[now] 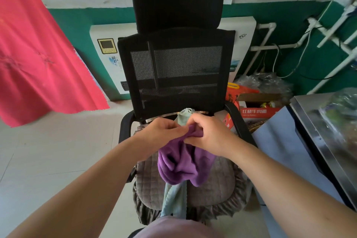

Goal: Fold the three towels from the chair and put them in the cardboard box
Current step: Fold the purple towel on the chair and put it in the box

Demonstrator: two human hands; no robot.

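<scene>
Both hands meet above the seat of the black mesh office chair point(175, 60), gathered on the top edge of a purple towel point(181, 162). The left hand point(160, 131) has its fingers curled inward, pinching the purple cloth at its upper left. The right hand point(208, 133) is bent over at the knuckles, its fingers and thumb closed on a bunched fold of the same towel at the upper right. The two hands are just beside each other, nearly touching, with the gathered cloth between them.

The purple towel hangs down from this grip in loose, crumpled folds, its long axis running roughly from the hands toward the camera, and its lower end drooping over the grey quilted seat cushion point(214, 185).

Beneath it lies a pale blue-green towel point(173, 201), stretched as a long narrow strip along the middle of the seat. One end shows above the hands near the chair back, and the other trails over the front edge of the cushion toward the person. Its long axis runs front to back on the seat.

To the right of the chair, on the floor, stands an open cardboard box point(258, 111) with red printed sides, partly hidden by the chair's armrest. Farther right is the edge of a metal counter point(313, 131).
</scene>
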